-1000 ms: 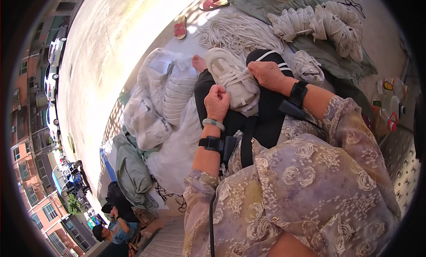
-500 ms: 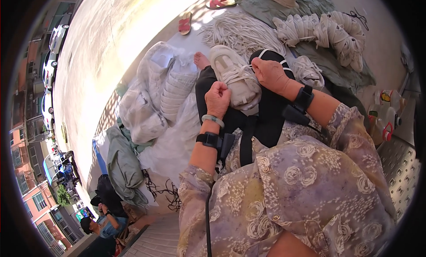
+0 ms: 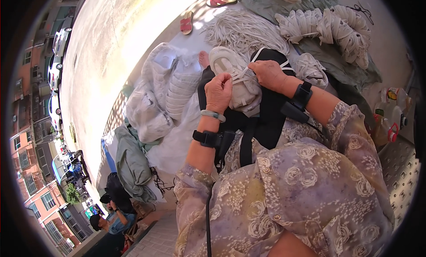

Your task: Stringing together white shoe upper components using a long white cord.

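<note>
Meanwhile both hands' fingers pinch white laces on a shoe [image 3: 235,79] beside a shoe-filled bag [image 3: 168,93].

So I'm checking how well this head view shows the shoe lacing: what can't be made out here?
- Head view: the lace ends at the white shoe are hidden under the left hand and right hand.
- The shoe's heel end is covered by both hands.
- The bottles at the right are cut by the dark rim.
- The people at lower left are too small and warped to tell what they do.
</note>
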`<state>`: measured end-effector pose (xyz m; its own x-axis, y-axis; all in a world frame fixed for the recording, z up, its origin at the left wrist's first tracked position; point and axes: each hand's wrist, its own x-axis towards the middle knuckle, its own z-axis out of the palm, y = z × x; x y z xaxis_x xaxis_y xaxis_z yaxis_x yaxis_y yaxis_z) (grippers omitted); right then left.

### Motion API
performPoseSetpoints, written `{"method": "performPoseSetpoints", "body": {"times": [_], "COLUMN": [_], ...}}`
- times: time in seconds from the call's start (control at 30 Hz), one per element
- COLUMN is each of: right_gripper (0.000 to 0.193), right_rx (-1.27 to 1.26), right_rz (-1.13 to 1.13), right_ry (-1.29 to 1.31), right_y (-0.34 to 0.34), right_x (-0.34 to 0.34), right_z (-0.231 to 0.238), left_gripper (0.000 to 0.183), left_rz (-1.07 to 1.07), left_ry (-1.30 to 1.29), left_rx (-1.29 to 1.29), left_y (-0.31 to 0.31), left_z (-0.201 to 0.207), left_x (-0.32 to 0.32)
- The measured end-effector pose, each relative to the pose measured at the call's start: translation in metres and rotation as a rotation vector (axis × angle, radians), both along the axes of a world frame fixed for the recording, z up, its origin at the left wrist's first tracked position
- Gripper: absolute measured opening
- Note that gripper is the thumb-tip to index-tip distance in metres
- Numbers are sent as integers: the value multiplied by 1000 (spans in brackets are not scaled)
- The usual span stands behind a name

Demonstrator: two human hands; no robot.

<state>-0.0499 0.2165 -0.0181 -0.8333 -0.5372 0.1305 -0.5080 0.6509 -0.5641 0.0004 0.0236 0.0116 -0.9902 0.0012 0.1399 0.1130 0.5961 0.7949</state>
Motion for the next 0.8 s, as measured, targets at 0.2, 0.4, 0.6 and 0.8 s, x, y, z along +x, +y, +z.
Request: {"method": "performPoseSetpoints", "body": {"times": [0.2, 0.4, 0.6, 0.8], "right_gripper": [12, 9, 10, 10], "right_rx": [34, -318, -303, -343], "right_rz": [55, -2, 15, -78], "right_ry": [-28, -123, -76, -164], "right_y": [-1, -10, -17, -3], "right_x": [-7, 2, 9, 3], "right_z": [-4, 12, 16, 12], "left_gripper": [7, 4, 5, 6], "left_rz": [99, 86, 92, 134], "left_ry": [-209, -56, -26, -64], "left_rx": [45, -196, -103, -24], "left_y": [-19, -20, -13, -6], "left_z": [-3, -21, -24, -19], "left_x": [1, 17, 24, 18]}}
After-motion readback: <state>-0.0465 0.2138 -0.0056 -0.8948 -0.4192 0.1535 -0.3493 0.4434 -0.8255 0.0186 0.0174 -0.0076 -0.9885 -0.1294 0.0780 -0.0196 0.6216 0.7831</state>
